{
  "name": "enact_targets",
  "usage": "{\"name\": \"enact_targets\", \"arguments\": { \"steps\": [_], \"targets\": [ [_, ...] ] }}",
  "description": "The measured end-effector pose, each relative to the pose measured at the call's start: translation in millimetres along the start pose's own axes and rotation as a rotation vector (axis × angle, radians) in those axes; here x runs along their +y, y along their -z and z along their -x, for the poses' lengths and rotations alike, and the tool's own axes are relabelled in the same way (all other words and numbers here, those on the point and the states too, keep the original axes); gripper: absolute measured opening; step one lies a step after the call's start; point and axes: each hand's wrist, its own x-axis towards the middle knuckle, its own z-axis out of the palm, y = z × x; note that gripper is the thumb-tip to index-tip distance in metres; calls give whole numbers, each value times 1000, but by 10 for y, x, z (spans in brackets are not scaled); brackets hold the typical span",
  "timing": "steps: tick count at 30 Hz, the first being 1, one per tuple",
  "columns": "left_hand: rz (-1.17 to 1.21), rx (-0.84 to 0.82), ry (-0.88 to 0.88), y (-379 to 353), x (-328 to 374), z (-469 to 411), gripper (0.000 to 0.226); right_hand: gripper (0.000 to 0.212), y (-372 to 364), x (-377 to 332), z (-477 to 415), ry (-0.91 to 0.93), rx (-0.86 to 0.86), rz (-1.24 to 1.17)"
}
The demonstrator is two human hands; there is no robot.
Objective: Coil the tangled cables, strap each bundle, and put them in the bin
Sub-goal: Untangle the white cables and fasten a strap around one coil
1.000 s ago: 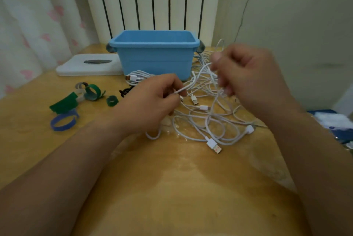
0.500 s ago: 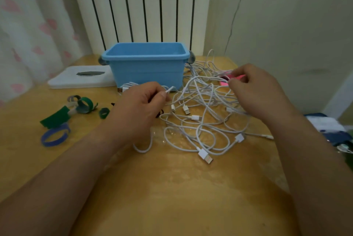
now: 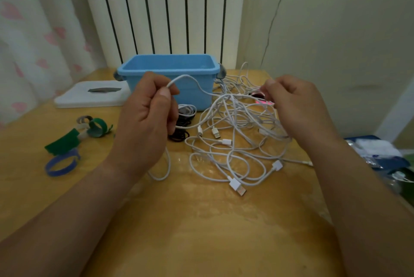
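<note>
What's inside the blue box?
Only the blue bin's bare inner walls show near the rim. Its bottom is hidden behind the front wall and the left hand, so anything lying there cannot be seen.

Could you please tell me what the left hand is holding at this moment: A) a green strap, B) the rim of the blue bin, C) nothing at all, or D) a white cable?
D: the left hand pinches a white cable between thumb and fingers in front of the blue bin, while the green straps lie apart from it on the table.
</note>
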Motion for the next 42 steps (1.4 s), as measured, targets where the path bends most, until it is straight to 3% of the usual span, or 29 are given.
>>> {"name": "enact_targets", "arguments": {
  "steps": [7,9,12,15,18,20,22,25,29,36,39,42],
  "targets": [
    [-236,-389,38,-15,-16,17,28,49,-104,-17,109,-2,-345,97],
    [-276,-282,57,-32,-37,7,36,56,-101,-19,115,6,-331,106],
    [-331,-86,155,-24,-74,-46,26,59,-121,-4,92,60,-290,151],
    [-379,-216,245,-47,-116,-49,17,46,-168,69,62,21,-239,115],
    [-424,-477,253,-189,-92,11,37,25,-213,198,-1,-37,-187,141],
    [-480,-590,237,-271,-28,25,38,14,-225,221,-26,-73,-198,168],
    [-509,-646,230,-294,19,26,33,19,-236,219,-35,-51,-262,238],
    [-565,-673,211,-288,47,30,33,45,-264,184,3,-45,-311,292],
    [-572,-690,177,-281,36,23,31,55,-280,210,3,-73,-296,308],
    [-645,-761,101,-277,-38,28,45,28,-280,140,4,-96,-368,273],
    [-634,-773,115,-268,-42,41,46,17,-302,110,19,-20,-243,209],
    [-543,-679,119,-243,-44,70,39,14,-298,18,3,21,-79,-99]
  ]
}}
